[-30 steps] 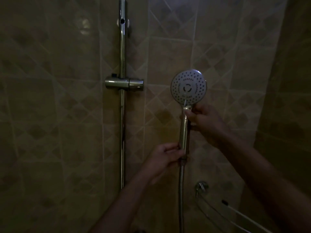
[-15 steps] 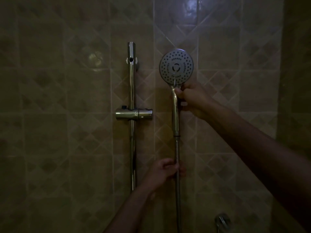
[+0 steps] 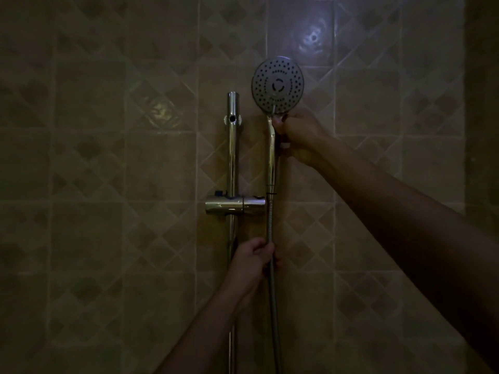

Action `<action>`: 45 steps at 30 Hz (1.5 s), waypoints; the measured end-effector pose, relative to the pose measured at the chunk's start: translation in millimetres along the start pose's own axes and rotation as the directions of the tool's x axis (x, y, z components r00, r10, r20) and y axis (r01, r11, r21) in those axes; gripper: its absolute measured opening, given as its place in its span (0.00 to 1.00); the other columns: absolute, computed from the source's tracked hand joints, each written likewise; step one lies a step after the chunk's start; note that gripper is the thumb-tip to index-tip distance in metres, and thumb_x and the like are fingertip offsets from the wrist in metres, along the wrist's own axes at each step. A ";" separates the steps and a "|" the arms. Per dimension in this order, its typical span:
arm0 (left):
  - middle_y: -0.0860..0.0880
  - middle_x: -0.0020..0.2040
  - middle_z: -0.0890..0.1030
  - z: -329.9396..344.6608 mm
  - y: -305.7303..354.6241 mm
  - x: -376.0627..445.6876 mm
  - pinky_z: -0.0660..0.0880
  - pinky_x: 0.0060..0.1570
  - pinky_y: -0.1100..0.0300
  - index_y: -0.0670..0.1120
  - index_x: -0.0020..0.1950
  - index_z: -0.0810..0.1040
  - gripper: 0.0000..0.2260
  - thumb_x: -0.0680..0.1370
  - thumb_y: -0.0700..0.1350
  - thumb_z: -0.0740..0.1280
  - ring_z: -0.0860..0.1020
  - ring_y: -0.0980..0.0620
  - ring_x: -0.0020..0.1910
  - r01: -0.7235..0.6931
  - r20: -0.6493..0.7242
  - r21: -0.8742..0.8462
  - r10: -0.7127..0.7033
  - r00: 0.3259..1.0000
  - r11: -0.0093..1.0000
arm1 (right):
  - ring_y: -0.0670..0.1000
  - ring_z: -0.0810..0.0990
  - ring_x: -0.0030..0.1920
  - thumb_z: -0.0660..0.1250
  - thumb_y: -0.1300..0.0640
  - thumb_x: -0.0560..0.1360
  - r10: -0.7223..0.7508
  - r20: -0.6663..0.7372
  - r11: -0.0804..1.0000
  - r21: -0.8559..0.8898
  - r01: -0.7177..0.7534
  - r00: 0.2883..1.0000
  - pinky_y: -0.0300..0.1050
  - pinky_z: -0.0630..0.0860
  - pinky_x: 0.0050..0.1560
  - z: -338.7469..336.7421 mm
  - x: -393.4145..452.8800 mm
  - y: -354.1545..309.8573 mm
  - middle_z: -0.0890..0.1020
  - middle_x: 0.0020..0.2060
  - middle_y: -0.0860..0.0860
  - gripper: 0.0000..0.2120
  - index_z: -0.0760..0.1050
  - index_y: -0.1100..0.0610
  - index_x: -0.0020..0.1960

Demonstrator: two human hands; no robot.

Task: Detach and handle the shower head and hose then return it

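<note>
Right hand (image 3: 299,136) has its fingers (image 3: 280,121) curled round the top of the chrome handle, just under the round shower head (image 3: 277,86), whose flat face is dotted with nozzle holes and faces the camera. Left hand (image 3: 255,256) pinches the ribbed metal hose (image 3: 272,279) lower down, fingers closed on it. The whole thing hangs upright just right of the shiny vertical slide rail (image 3: 232,157), handle's bottom end right beside the stubby chrome holder (image 3: 235,206), not seated in it. Glossy beige diamond-pattern wall tiles (image 3: 108,157) behind, pretty dim. Compared with half a second ago, the head sits nearer the rail and the left hand has slid up the hose.
</note>
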State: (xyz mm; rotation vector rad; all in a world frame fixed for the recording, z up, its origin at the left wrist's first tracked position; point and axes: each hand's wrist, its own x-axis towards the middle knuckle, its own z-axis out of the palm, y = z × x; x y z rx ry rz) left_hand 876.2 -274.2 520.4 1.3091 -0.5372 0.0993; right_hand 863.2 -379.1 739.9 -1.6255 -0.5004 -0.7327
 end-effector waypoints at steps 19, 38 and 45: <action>0.49 0.34 0.77 9.0 -26.5 16.8 0.72 0.38 0.57 0.46 0.40 0.75 0.10 0.81 0.42 0.59 0.75 0.52 0.34 -0.140 -0.388 0.058 0.151 0.909 0.988 | 0.49 0.75 0.36 0.63 0.65 0.74 -0.026 0.056 0.999 0.034 0.024 0.998 0.46 0.74 0.35 18.5 3.7 -1.0 0.77 0.36 0.52 0.06 0.75 0.55 0.42; 0.47 0.37 0.75 0.5 -36.2 -7.5 0.70 0.39 0.57 0.45 0.42 0.73 0.11 0.82 0.42 0.56 0.73 0.51 0.37 -0.072 -0.319 0.263 0.157 0.934 0.962 | 0.54 0.80 0.51 0.63 0.54 0.79 -0.090 0.134 0.987 -0.118 0.106 0.987 0.54 0.80 0.54 11.7 -32.4 16.1 0.79 0.48 0.55 0.07 0.75 0.56 0.53; 0.53 0.42 0.78 -3.3 -30.3 -35.6 0.70 0.31 0.76 0.49 0.47 0.76 0.11 0.82 0.43 0.54 0.76 0.59 0.41 -0.049 -0.252 0.300 0.129 0.959 0.953 | 0.49 0.75 0.36 0.59 0.62 0.78 0.095 0.180 0.966 -0.255 -0.047 0.979 0.43 0.73 0.36 -5.0 -73.1 17.1 0.76 0.36 0.53 0.09 0.74 0.57 0.41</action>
